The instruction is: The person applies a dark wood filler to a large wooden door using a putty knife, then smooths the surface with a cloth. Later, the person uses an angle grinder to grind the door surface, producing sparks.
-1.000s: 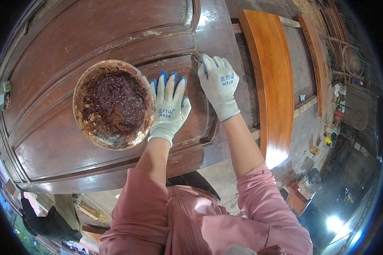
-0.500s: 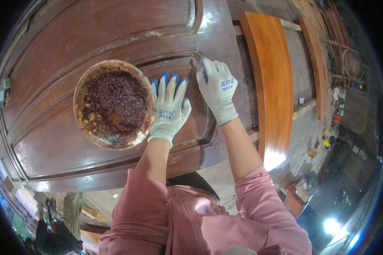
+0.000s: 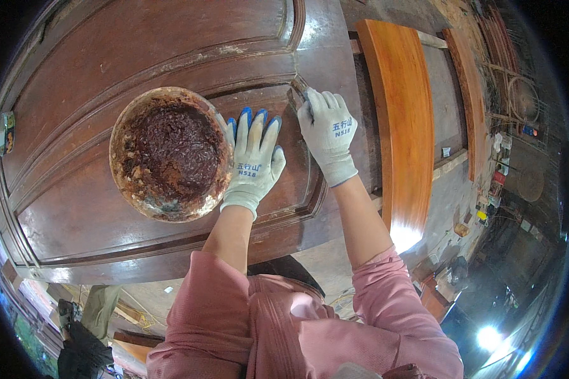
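Observation:
A dark brown wooden door panel (image 3: 101, 221) with raised mouldings lies flat in front of me. On it stands a round bowl (image 3: 125, 120), its wall crusted and stained, holding a thick dark reddish-brown paste (image 3: 177, 142). My left hand (image 3: 253, 155), in a pale glove with blue fingertips, rests flat on the panel against the bowl's right side, fingers spread. Close to a moulding corner (image 3: 299, 84), my right hand (image 3: 329, 126) in a matching glove is closed with its fingers curled under. What it may be gripping is hidden beneath the fingers.
Right of the panel lie an orange-brown board (image 3: 403, 120) and a narrower board (image 3: 466, 101), both across wooden supports (image 3: 449, 164). A small can (image 3: 6, 132) sits at the panel's far left. Another person's trouser leg (image 3: 100, 309) shows at the lower left. A bright lamp (image 3: 489, 338) shines at the lower right.
My right hand has shifted slightly to the right and down near the moulding corner, still closed. My left hand stays flat beside the bowl. At the lower left, the other person's dark clothing has moved.

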`<state>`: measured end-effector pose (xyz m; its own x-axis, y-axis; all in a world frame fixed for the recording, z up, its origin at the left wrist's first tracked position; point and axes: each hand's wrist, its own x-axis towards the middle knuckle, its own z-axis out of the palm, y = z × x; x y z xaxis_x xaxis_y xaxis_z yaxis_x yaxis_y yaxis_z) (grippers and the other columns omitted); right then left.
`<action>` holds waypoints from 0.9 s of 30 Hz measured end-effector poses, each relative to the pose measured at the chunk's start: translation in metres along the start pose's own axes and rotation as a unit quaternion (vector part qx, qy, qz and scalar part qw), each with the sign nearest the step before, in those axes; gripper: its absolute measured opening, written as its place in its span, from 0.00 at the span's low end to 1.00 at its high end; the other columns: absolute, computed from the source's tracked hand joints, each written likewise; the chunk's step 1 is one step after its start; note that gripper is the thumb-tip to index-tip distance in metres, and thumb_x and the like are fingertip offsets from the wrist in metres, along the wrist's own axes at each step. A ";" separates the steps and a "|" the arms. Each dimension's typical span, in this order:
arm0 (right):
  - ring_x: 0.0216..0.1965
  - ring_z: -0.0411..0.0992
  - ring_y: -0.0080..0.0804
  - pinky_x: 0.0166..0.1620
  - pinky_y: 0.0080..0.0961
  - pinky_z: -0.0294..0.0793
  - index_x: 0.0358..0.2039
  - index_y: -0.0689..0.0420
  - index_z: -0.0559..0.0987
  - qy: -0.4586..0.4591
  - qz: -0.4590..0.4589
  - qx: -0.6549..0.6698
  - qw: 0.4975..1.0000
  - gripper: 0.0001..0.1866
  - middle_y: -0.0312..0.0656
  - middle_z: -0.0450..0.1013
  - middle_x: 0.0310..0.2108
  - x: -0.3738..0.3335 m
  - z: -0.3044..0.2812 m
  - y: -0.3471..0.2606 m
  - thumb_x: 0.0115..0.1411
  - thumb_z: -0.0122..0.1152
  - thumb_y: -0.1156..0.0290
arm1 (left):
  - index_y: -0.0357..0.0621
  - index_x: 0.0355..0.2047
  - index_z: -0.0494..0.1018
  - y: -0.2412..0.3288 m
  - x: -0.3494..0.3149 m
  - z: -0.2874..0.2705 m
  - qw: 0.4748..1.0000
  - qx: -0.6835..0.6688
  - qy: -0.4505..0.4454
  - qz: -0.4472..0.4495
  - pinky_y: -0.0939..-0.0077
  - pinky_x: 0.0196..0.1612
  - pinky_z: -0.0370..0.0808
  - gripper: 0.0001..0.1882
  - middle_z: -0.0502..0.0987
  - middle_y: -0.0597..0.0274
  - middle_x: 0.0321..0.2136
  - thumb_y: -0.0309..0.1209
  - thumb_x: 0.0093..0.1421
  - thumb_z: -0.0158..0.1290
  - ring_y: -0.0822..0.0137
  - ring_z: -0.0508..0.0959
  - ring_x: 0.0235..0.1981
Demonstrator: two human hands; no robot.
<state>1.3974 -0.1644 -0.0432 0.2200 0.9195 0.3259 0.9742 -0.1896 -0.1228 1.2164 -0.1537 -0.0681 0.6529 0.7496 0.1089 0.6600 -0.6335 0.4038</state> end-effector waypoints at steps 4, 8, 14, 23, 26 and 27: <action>0.36 0.75 0.34 0.33 0.33 0.79 0.40 0.50 0.80 -0.013 -0.032 -0.037 0.999 0.12 0.35 0.75 0.31 0.006 -0.001 -0.001 0.55 0.64 0.66 | 0.50 0.62 0.70 0.000 0.000 -0.001 1.000 0.001 -0.001 0.002 0.37 0.70 0.53 0.29 0.65 0.52 0.64 0.38 0.59 0.54 0.44 0.59 0.69; 0.36 0.75 0.35 0.34 0.34 0.79 0.39 0.50 0.80 -0.021 -0.009 -0.038 0.999 0.11 0.35 0.75 0.31 0.009 -0.002 -0.001 0.55 0.63 0.66 | 0.50 0.62 0.70 0.000 0.001 -0.002 1.000 0.002 -0.002 0.002 0.37 0.70 0.53 0.29 0.65 0.52 0.64 0.38 0.59 0.54 0.44 0.60 0.68; 0.37 0.78 0.43 0.39 0.38 0.79 0.43 0.54 0.81 0.017 0.082 0.086 0.993 0.13 0.41 0.78 0.33 0.005 -0.002 0.000 0.56 0.62 0.69 | 0.51 0.62 0.69 -0.001 0.000 0.001 1.000 -0.002 0.004 0.004 0.37 0.70 0.53 0.29 0.66 0.52 0.64 0.39 0.59 0.54 0.44 0.60 0.68; 0.46 0.80 0.46 0.51 0.36 0.77 0.50 0.58 0.82 -0.069 0.152 0.267 0.949 0.18 0.50 0.81 0.44 0.016 -0.007 0.018 0.59 0.61 0.69 | 0.51 0.62 0.69 -0.001 0.001 0.000 1.000 -0.009 0.004 0.001 0.35 0.70 0.53 0.29 0.66 0.52 0.64 0.38 0.59 0.53 0.43 0.61 0.68; 0.46 0.80 0.43 0.52 0.33 0.77 0.51 0.59 0.82 -0.105 0.129 0.266 0.950 0.19 0.50 0.81 0.46 0.019 -0.009 0.028 0.60 0.61 0.69 | 0.51 0.62 0.69 -0.002 0.000 0.001 1.000 -0.013 0.006 0.003 0.35 0.70 0.53 0.29 0.66 0.51 0.64 0.38 0.59 0.53 0.43 0.61 0.68; 0.47 0.79 0.45 0.53 0.36 0.76 0.51 0.58 0.82 -0.111 0.114 0.260 0.952 0.19 0.49 0.80 0.45 0.021 -0.010 0.032 0.60 0.61 0.67 | 0.51 0.62 0.69 -0.002 0.000 0.001 1.000 -0.014 0.007 0.004 0.35 0.70 0.53 0.29 0.66 0.51 0.64 0.38 0.59 0.53 0.42 0.61 0.68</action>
<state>1.4338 -0.1548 -0.0315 0.3501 0.9360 0.0357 0.7328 -0.2500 -0.6329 1.2159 -0.1526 -0.0701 0.6524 0.7475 0.1249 0.6446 -0.6339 0.4274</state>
